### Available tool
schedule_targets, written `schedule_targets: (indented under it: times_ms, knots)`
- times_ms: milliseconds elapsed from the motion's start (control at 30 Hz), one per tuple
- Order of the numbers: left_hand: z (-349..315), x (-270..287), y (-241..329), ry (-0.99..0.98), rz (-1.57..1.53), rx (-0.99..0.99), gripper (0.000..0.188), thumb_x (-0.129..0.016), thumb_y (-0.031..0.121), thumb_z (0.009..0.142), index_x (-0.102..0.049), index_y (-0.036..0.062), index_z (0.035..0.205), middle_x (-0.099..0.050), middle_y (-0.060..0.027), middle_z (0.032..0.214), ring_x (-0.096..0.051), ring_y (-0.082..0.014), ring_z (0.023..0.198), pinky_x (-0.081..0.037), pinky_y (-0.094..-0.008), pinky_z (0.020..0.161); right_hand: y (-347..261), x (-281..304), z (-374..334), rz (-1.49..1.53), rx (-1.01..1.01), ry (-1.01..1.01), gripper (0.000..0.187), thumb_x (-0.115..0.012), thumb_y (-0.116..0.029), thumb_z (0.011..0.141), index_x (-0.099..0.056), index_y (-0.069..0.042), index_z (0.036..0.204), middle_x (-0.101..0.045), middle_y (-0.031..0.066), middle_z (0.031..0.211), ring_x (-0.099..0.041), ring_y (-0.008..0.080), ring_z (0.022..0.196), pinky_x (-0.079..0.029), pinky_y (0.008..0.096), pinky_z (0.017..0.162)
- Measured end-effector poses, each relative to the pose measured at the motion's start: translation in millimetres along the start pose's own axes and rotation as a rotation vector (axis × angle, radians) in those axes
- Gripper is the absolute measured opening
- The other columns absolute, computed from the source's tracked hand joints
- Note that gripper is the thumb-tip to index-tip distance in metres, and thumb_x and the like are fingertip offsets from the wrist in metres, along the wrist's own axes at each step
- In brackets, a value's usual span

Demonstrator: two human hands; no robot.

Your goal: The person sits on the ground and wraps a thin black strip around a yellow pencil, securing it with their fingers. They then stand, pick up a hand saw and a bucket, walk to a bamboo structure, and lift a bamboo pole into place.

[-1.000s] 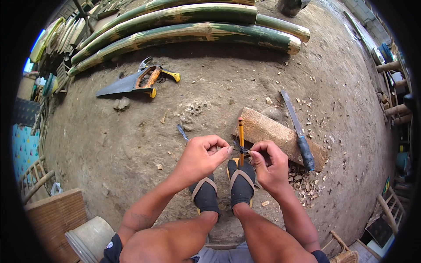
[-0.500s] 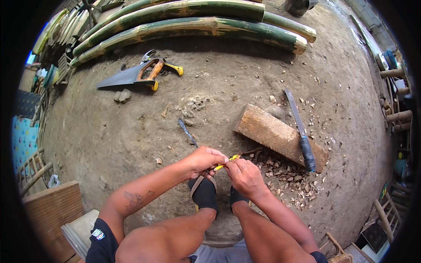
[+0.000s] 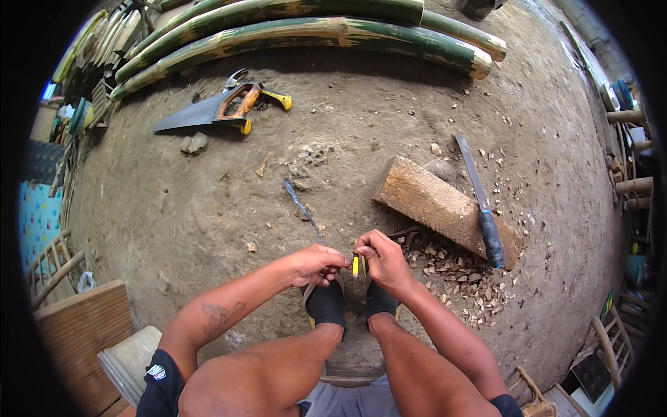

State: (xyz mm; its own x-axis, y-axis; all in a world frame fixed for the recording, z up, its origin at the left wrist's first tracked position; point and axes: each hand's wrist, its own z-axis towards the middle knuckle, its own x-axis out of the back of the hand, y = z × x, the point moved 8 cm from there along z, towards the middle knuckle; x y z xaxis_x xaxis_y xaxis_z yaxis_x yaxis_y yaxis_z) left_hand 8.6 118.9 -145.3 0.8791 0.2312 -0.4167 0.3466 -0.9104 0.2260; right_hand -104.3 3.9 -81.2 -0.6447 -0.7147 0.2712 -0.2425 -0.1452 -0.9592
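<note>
Both my hands meet above my feet. My right hand (image 3: 385, 260) pinches a slim yellow-and-black stick-shaped item (image 3: 356, 265), now hanging nearly upright; its exact kind is too small to tell. Close beside it, my left hand (image 3: 316, 265) has thumb and fingers pressed together, and whatever lies in them is hidden. Just beyond the left hand a thin rod with a blue-wrapped end (image 3: 297, 199) lies on the dirt. To the right rests a squared wood block (image 3: 434, 205), with a long blade with a dark-wrapped handle (image 3: 490, 240) leaning across it.
Wood chips (image 3: 479, 292) are scattered near the block. A handsaw (image 3: 194, 115) and a claw hammer (image 3: 236, 78) lie at the far left. Thick green bamboo poles (image 3: 292, 35) span the back. A bucket (image 3: 128, 358) and a wooden board (image 3: 87, 333) stand at lower left.
The yellow-and-black item has turned from slanting between both hands to nearly upright in my right fingers. My right hand has risen slightly, and the left fingers have shifted off the item's end.
</note>
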Motion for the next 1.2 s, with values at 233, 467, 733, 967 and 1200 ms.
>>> schedule_targets:
  times_ms: [233, 467, 733, 967, 1200]
  knots:
    - [-17, 16, 56, 0.311, 0.679, -0.510, 0.019, -0.073, 0.021, 0.087, -0.076, 0.0025, 0.091, -0.066, -0.0031, 0.069, -0.058, -0.0106, 0.053, -0.048, -0.0308, 0.051, -11, -8, -6, -0.183, 0.119, -0.126, 0.020, -0.060, 0.012, 0.080, -0.053, 0.000, 0.095, -0.056, 0.0177, 0.090, -0.060, 0.0388, 0.088, -0.049, 0.0438, 0.074]
    - [-29, -13, 58, 0.555, 1.205, -0.924, 0.015, -0.069, 0.015, 0.082, -0.074, 0.0023, 0.087, -0.068, -0.0182, 0.073, -0.068, -0.0382, 0.072, -0.055, -0.0444, 0.068, 8, -31, -18, -0.334, 0.094, -0.252, 0.017, -0.063, 0.003, 0.082, -0.055, -0.003, 0.096, -0.059, 0.0156, 0.093, -0.060, 0.0355, 0.091, -0.045, 0.0435, 0.078]
    - [5, 42, 19, 0.396, 0.560, 0.041, 0.010, -0.068, 0.014, 0.085, -0.071, 0.0050, 0.080, -0.053, -0.0048, 0.055, -0.053, -0.0186, 0.045, -0.040, -0.0364, 0.040, 19, -64, -25, -0.775, 0.152, -0.406, 0.017, -0.060, -0.019, 0.092, -0.061, -0.004, 0.099, -0.064, 0.0112, 0.097, -0.064, 0.0276, 0.095, -0.044, 0.0409, 0.079]
    - [-9, 17, -5, 0.421, 0.013, -0.039, 0.011, -0.064, 0.013, 0.092, -0.067, 0.0033, 0.095, -0.066, -0.0064, 0.081, -0.066, -0.0138, 0.061, -0.049, -0.0274, 0.041, 18, -73, -26, -0.820, 0.108, -0.373, 0.018, -0.062, -0.017, 0.090, -0.062, -0.002, 0.099, -0.066, 0.0127, 0.097, -0.068, 0.0298, 0.092, -0.050, 0.0411, 0.077]
    - [-6, 10, -8, 0.471, -0.018, -0.237, 0.016, -0.066, 0.016, 0.093, -0.071, 0.0030, 0.100, -0.069, -0.0045, 0.085, -0.067, -0.0127, 0.067, -0.054, -0.0263, 0.055, 15, -51, -31, -0.414, -0.171, -0.180, 0.015, -0.066, -0.015, 0.088, -0.063, -0.001, 0.093, -0.068, 0.0211, 0.091, -0.067, 0.0400, 0.085, -0.052, 0.0478, 0.073]
